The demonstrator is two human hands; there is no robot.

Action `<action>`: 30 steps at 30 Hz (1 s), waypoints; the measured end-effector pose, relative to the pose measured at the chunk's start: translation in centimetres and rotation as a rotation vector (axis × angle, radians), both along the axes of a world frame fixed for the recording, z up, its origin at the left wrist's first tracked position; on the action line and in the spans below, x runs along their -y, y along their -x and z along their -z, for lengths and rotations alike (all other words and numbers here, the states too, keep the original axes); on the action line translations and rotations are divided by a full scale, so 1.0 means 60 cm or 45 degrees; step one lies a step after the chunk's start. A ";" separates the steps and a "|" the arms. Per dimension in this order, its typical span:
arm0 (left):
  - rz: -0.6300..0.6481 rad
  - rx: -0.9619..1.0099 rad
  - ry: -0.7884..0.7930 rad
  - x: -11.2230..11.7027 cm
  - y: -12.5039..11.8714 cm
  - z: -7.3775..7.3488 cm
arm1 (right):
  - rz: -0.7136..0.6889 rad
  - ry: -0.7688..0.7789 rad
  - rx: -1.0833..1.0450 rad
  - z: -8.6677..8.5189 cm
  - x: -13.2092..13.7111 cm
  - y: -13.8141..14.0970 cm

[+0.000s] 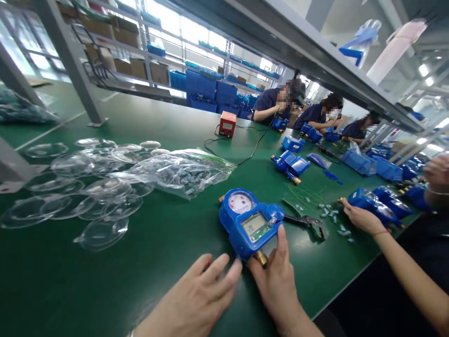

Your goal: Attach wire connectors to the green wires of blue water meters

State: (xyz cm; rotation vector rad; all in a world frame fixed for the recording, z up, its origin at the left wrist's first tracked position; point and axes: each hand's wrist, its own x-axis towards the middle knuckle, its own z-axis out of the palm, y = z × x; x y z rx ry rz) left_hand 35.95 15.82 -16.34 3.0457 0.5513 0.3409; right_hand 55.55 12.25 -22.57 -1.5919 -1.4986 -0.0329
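A blue water meter (242,241) with a round white dial, a small lit display and brass pipe ends is in front of me on the green bench. My right hand (277,276) grips its near right side, one finger along the edge by the round blue cap and the others low beside the brass end. Just left of the meter's lower edge, my left hand (203,295) is open with fingers apart and slightly bent. Its fingertips come close to the housing; whether they touch it I cannot tell.
Clear plastic discs (101,231) and a bag of small grey-blue parts (189,173) lie left. Black-handled pliers (308,224) and loose seals (329,211) lie right. A co-worker's hand (365,219) touches another blue meter (368,201). A red box (228,124) with a cable stands behind.
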 end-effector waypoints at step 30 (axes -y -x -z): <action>-0.349 0.552 1.213 -0.042 -0.129 -0.014 | -0.677 0.272 -1.996 -0.068 0.062 -0.101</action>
